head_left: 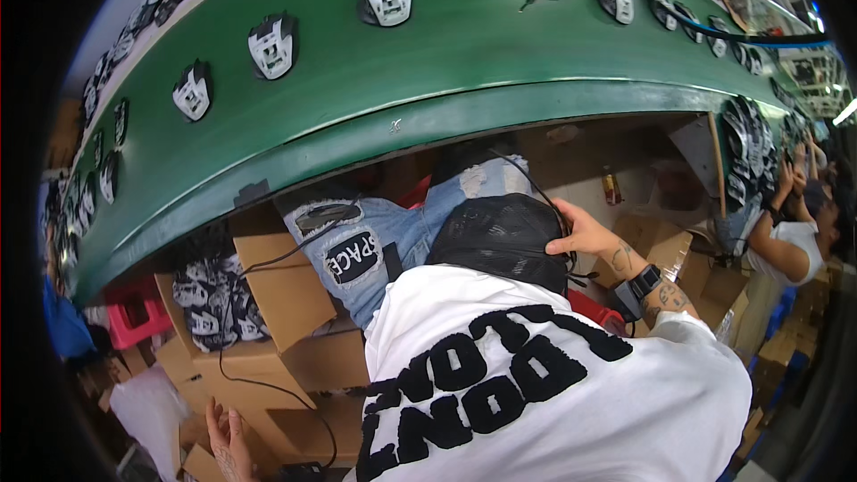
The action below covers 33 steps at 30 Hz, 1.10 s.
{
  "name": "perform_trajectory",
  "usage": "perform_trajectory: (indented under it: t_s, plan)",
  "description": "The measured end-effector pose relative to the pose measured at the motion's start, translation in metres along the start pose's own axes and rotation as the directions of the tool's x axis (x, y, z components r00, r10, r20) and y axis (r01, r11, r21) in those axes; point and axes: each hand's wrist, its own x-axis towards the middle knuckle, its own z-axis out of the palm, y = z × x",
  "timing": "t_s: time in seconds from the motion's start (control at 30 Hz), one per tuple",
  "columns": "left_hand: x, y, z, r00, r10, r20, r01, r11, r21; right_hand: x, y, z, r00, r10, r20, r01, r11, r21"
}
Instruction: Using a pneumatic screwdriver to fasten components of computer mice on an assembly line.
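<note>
- Right hand (585,234): rests against the right side of a black mesh cap (500,239), fingers together and curved onto its surface, thumb spread below. A black wristwatch (644,281) sits on the wrist.
- The black mesh cap lies at centre frame, just above the white shirt (553,393) with large black letters and below the rim of the green conveyor belt (428,62).
- Left hand (228,437): at the lower edge, fingers slightly apart, lying flat on brown cardboard boxes (277,295); it clamps nothing.
- A thin black cable (268,388) runs across the boxes near the left hand.
- Blue ripped jeans (384,241) with a black oval patch show just left of the cap, under the belt rim.
- Black and white mouse shells (272,46) lie spaced in a row along the belt; more are stacked in an open box (207,299) at left.
- A red plastic crate (134,317) stands left of that box.
- Another person's arm (772,241) reaches up at far right.
</note>
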Motion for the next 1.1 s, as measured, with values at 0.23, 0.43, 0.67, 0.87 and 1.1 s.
perform_trajectory:
  t_s: [0.23, 0.43, 0.67, 0.87, 1.1]
  plan:
    - [-0.049, 0.070, -0.002, 0.994, 0.052, -0.096, -0.049, 0.998, 0.032, 0.052, -0.005, -0.021, 0.984, -0.089, 0.152, 0.081, 0.995, 0.059]
    - [-0.042, 0.128, -0.020, 0.994, 0.109, -0.009, -0.108, 0.989, 0.100, 0.033, 0.008, -0.046, 0.994, 0.000, 0.110, -0.021, 0.983, 0.183]
    - [0.012, 0.287, -0.007, 0.589, 0.639, 0.496, -0.751, 0.659, 0.042, 0.068, 0.026, -0.030, 0.995, -0.059, 0.086, 0.072, 0.985, -0.156]
    - [0.011, 0.368, 0.034, -0.424, 0.877, 0.228, -0.640, -0.112, -0.760, 0.037, 0.043, -0.040, 0.995, -0.030, 0.093, 0.033, 0.999, -0.037]
    - [-0.013, 0.402, 0.111, -0.509, 0.747, -0.427, 0.237, -0.355, -0.904, 0.001, -0.036, -0.012, 0.959, -0.180, -0.218, -0.075, 0.584, -0.808]
